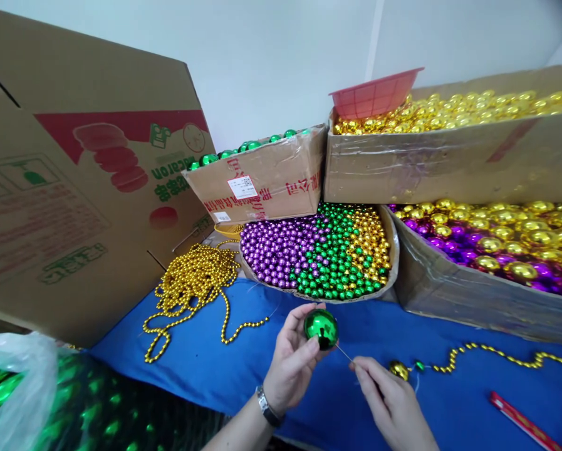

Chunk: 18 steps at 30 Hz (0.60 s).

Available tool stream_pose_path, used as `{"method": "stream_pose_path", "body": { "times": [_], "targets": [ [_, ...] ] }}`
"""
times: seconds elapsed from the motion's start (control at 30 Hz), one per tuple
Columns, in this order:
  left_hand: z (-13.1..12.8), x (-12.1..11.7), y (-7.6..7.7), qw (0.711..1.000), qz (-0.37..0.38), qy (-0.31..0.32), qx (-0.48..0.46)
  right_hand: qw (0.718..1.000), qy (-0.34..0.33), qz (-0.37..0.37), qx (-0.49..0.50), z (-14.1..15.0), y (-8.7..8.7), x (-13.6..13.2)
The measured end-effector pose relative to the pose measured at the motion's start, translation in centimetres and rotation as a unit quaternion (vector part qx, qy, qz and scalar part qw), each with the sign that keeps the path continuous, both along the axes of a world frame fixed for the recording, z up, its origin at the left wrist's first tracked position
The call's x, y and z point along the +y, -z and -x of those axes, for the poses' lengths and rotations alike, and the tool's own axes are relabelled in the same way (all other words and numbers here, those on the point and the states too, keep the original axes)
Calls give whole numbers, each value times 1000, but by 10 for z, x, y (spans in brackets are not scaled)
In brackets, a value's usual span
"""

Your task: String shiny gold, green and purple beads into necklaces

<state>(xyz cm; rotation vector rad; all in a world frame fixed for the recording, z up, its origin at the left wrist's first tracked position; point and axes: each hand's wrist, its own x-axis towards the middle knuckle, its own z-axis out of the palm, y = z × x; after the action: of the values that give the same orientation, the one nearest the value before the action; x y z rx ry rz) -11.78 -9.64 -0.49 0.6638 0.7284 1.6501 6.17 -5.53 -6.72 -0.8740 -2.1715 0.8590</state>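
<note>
In the head view my left hand [294,357] holds a large shiny green ball [321,327] between thumb and fingers, above the blue cloth. My right hand [386,398] pinches a thin needle-like wire [345,353] whose far tip meets the green ball's lower right side; whether it has gone through cannot be seen. Just beyond the right hand lie a gold ball [398,370] and a small green bead [419,366]. They lie in line with a string of small gold beads [485,349] that runs off to the right.
A box of purple, green and gold beads [309,250] stands ahead. Boxes of green balls [252,146] and gold balls [478,113] are stacked behind. Gold bead strands [196,279] pile at left, beside a tall carton [121,238]. A red packet [525,421] lies right.
</note>
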Motion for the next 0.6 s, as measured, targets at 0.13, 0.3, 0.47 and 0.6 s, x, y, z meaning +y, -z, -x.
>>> {"method": "stream_pose_path", "body": {
  "times": [0.13,0.3,0.47,0.6],
  "targets": [
    [-2,2,-1,1000,3,3,9,1000,8,-15,4,-2,1,1],
    [-3,3,1,1000,7,7,-14,1000,-2,8,1,-4,2,1],
    [-3,3,0,1000,4,14,-5,1000,-4,1,4,-6,1,1],
    [-3,4,0,999,15,15,-27,1000,-4,0,5,-6,0,0]
  ]
}}
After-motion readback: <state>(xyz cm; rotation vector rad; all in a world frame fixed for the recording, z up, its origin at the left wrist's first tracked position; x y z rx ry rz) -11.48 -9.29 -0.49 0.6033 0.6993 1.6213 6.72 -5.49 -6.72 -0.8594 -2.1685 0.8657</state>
